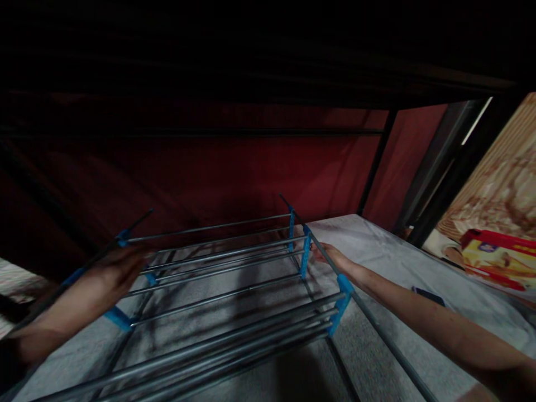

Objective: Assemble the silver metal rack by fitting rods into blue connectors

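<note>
A rack of thin grey metal tubes with blue plastic connectors lies in front of me, its long side rails slanting away on both sides. My left hand (pixel 119 268) is over the rack's left side, smeared by motion, so its fingers do not read clearly. On the other side, my right hand (pixel 325 253) reaches past the right side rail (pixel 377 324). Its curled fingers are at a blue connector (pixel 306 254) in the middle of that side, partly hidden by the rail. A nearer blue connector (pixel 341 304) joins several cross tubes (pixel 234 335).
Dark posts (pixel 379 162) and a dark top frame this space, with a red cloth (pixel 234 173) hanging behind. A pale sheet (pixel 355 234) covers the ground. To the right lie a dark flat object (pixel 429 296), a red and yellow box (pixel 498 259) and part of another person's hand (pixel 454 255).
</note>
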Action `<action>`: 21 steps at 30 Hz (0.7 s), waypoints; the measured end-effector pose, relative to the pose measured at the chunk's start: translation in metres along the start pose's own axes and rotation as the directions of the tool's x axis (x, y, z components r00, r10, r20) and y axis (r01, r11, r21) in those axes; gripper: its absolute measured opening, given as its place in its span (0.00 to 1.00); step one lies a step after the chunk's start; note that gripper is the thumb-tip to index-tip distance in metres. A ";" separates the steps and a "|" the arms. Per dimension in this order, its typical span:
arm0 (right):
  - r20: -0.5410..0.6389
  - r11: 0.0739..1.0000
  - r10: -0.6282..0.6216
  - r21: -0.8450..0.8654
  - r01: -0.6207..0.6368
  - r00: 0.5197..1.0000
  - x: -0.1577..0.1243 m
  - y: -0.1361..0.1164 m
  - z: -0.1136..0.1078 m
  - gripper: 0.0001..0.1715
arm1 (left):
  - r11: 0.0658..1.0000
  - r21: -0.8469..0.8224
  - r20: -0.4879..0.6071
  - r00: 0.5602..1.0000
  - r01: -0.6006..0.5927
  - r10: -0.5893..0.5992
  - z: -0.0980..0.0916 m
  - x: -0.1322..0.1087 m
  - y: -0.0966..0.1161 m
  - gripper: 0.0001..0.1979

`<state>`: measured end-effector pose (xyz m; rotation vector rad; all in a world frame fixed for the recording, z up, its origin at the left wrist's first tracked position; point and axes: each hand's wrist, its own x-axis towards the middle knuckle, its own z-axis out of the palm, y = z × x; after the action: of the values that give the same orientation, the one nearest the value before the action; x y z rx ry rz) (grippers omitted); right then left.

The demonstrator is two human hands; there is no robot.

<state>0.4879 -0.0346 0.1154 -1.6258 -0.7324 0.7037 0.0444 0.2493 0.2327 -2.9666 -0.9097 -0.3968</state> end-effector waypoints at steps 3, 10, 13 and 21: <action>0.117 0.982 -0.087 -0.158 0.105 0.989 -0.005 0.009 0.002 0.12 | 0.976 -0.102 0.243 0.946 -0.193 0.212 0.031 0.007 0.041 0.23; 0.169 0.898 -0.207 -0.358 0.256 0.964 0.008 0.018 0.009 0.14 | 0.968 -0.012 0.351 0.906 -0.249 0.237 0.085 0.048 0.104 0.29; 0.156 0.833 -0.220 -0.484 0.269 0.963 0.022 0.026 0.005 0.18 | 0.968 0.037 0.331 0.917 -0.250 0.224 0.100 0.062 0.103 0.28; 0.123 0.817 -0.260 -0.500 0.286 0.958 0.044 0.045 0.001 0.23 | 0.980 -0.028 0.442 0.877 -0.197 0.189 0.138 0.076 0.093 0.17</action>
<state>0.5186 -0.0063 0.0688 -1.9298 -1.2446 0.3489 0.1891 0.2256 0.1233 -3.1453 -0.6116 0.3096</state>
